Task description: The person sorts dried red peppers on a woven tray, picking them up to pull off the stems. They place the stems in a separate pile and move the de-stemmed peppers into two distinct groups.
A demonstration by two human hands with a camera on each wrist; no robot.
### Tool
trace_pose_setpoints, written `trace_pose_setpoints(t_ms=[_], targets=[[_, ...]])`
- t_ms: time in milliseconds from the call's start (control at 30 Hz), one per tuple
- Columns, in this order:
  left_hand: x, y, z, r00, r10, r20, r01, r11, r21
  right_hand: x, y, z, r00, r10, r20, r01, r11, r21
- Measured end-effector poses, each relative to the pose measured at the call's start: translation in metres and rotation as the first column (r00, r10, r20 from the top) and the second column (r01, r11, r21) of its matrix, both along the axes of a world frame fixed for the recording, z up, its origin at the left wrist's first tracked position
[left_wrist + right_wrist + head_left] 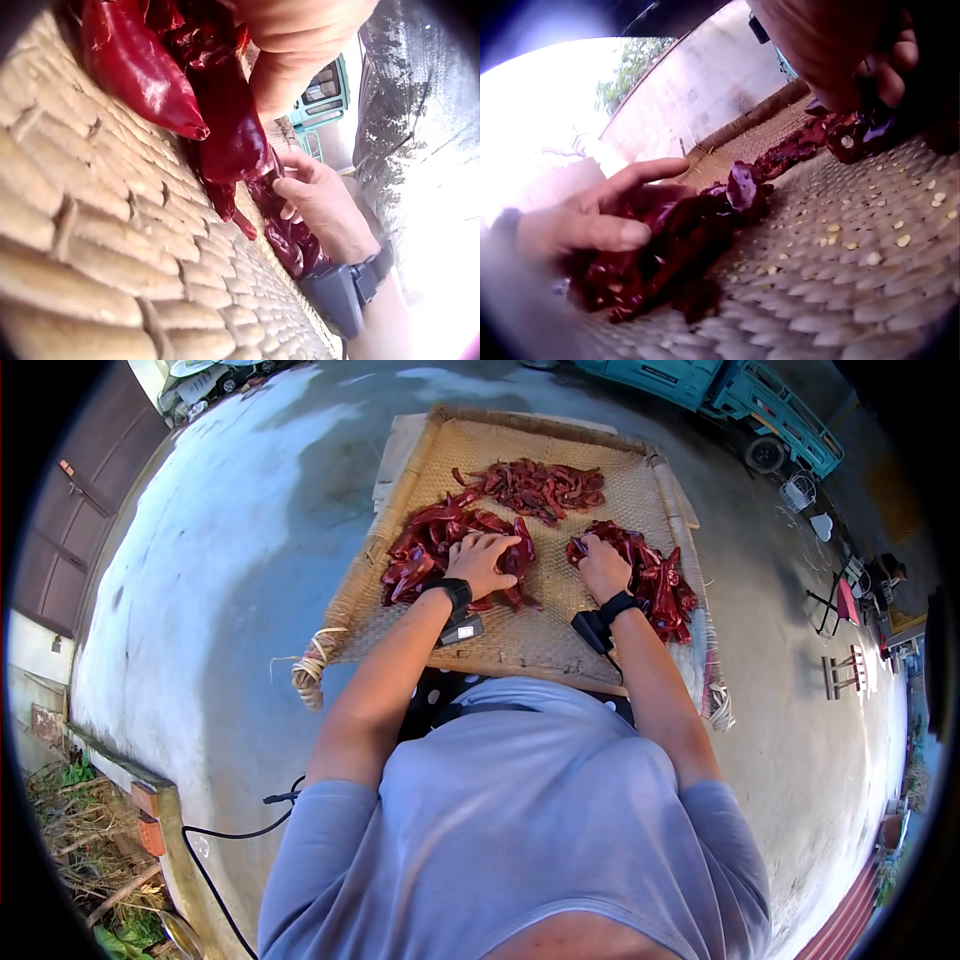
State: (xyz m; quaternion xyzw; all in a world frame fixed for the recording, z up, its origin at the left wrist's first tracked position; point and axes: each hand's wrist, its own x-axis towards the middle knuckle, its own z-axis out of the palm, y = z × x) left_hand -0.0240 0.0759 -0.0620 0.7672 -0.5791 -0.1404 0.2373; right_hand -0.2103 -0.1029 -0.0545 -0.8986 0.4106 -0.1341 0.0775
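Glossy dried red peppers lie in three piles on a woven tray. My left hand rests with spread fingers on the left pile; the right wrist view shows its thumb and fingers relaxed over the peppers. At the right pile, my right hand has curled fingers and pinches a red pepper at the pile's left end. In the left wrist view this hand has thumb and fingertips close together on dark red peppers. Its fingertips are partly hidden in the head view.
A third, smaller pile lies toward the tray's far edge. Pale seeds are scattered over the weave. Beyond the tray stand a teal vehicle and small stools. A black cable hangs at the left.
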Motion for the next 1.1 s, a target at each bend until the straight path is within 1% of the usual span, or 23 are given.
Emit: trace_pose_setpoints(t_ms=[100, 133, 167, 200, 233, 267, 333, 367, 400, 433, 467, 500, 533, 567, 600, 633, 667, 767, 800, 867, 967, 1067, 1100], targets=[[-0.007, -0.001, 0.007, 0.999, 0.032, 0.002, -0.032, 0.998, -0.047, -0.005, 0.003, 0.0, 0.962, -0.107, 0.249, 0.058, 0.978, 0.199], [-0.009, -0.001, 0.009, 0.999, 0.045, 0.0, -0.045, 0.998, -0.053, -0.004, -0.002, -0.003, 0.95, -0.045, 0.308, -0.033, 0.969, 0.245], [-0.01, -0.001, 0.007, 0.999, 0.042, 0.014, -0.041, 0.995, -0.086, -0.002, -0.002, -0.006, 0.926, -0.028, 0.377, -0.133, 0.909, 0.394], [-0.009, -0.002, 0.005, 0.999, 0.038, 0.029, -0.035, 0.992, -0.118, 0.004, 0.005, -0.003, 0.894, -0.027, 0.447, -0.237, 0.819, 0.523], [-0.008, -0.003, 0.005, 0.998, 0.034, 0.047, -0.027, 0.988, -0.151, 0.012, 0.016, 0.005, 0.856, -0.041, 0.516, -0.343, 0.701, 0.625], [-0.008, -0.002, 0.005, 0.992, 0.004, 0.13, 0.015, 0.99, -0.143, 0.016, 0.031, 0.01, 0.784, -0.035, 0.62, -0.458, 0.642, 0.615], [-0.008, 0.0, 0.008, 0.954, -0.055, 0.294, 0.094, 0.988, -0.12, 0.016, 0.052, 0.033, 0.845, 0.082, 0.529, -0.473, 0.577, 0.666], [-0.006, 0.0, 0.005, 0.957, -0.073, 0.282, 0.102, 0.991, -0.09, 0.016, 0.056, 0.039, 0.865, 0.144, 0.481, -0.476, 0.543, 0.692], [-0.003, -0.001, 0.0, 0.959, -0.091, 0.269, 0.11, 0.992, -0.059, 0.016, 0.051, 0.031, 0.895, 0.098, 0.435, -0.417, 0.53, 0.739], [-0.003, -0.001, 0.001, 0.961, -0.107, 0.255, 0.118, 0.993, -0.029, 0.014, 0.042, 0.02, 0.9, 0.081, 0.428, -0.383, 0.617, 0.687], [-0.003, 0.001, 0.002, 0.978, -0.109, 0.178, 0.118, 0.992, -0.042, 0.01, 0.029, 0.006, 0.903, 0.067, 0.423, -0.346, 0.698, 0.628], [-0.003, 0.0, 0.0, 0.983, -0.099, 0.154, 0.106, 0.994, -0.039, 0.007, 0.013, -0.013, 0.906, 0.052, 0.419, -0.303, 0.77, 0.561], [-0.001, -0.001, -0.003, 0.988, -0.089, 0.129, 0.094, 0.995, -0.035, 0.007, -0.011, -0.043, 0.944, 0.114, 0.309, -0.222, 0.913, 0.341], [0.0, -0.003, -0.007, 0.991, -0.08, 0.104, 0.083, 0.996, -0.03, 0.006, -0.006, -0.035, 0.965, 0.103, 0.243, -0.165, 0.954, 0.251], [0.001, -0.004, -0.01, 0.989, -0.087, 0.116, 0.091, 0.995, -0.031, 0.003, 0.007, -0.017, 0.981, 0.083, 0.177, -0.111, 0.982, 0.153], [0.003, -0.004, -0.012, 0.987, -0.095, 0.13, 0.1, 0.994, -0.032, 0.002, 0.014, -0.007, 0.992, 0.054, 0.115, -0.061, 0.997, 0.051], [0.004, -0.005, -0.015, 0.984, -0.103, 0.144, 0.109, 0.994, -0.032, 0.005, 0.007, -0.011, 0.999, 0.033, -0.019, -0.032, 0.998, 0.062], [0.0, -0.001, -0.009, 0.992, -0.108, 0.065, 0.111, 0.993, -0.047, 0.013, 0.009, -0.011, 0.973, 0.044, -0.228, -0.038, 0.999, 0.029], [-0.002, 0.0, -0.006, 0.994, -0.105, 0.035, 0.106, 0.994, -0.036, 0.014, 0.006, -0.016, 0.975, 0.048, -0.217, -0.045, 0.999, 0.02], [0.0, 0.001, -0.005, 0.992, -0.118, 0.043, 0.118, 0.993, -0.01, 0.012, -0.006, -0.03, 0.979, 0.053, -0.199, -0.054, 0.999, 0.002], [0.005, -0.002, -0.013, 0.989, -0.134, 0.055, 0.135, 0.991, -0.008, 0.003, -0.009, -0.032, 0.988, 0.127, -0.089, -0.127, 0.992, 0.006], [0.007, -0.002, -0.015, 0.991, -0.134, 0.013, 0.134, 0.99, -0.045, -0.002, -0.003, -0.022, 0.969, 0.224, 0.101, -0.23, 0.972, 0.051], [0.006, -0.001, -0.014, 0.991, -0.135, -0.008, 0.134, 0.989, -0.06, -0.002, 0.004, -0.013, 0.957, 0.223, 0.183, -0.253, 0.954, 0.16]])
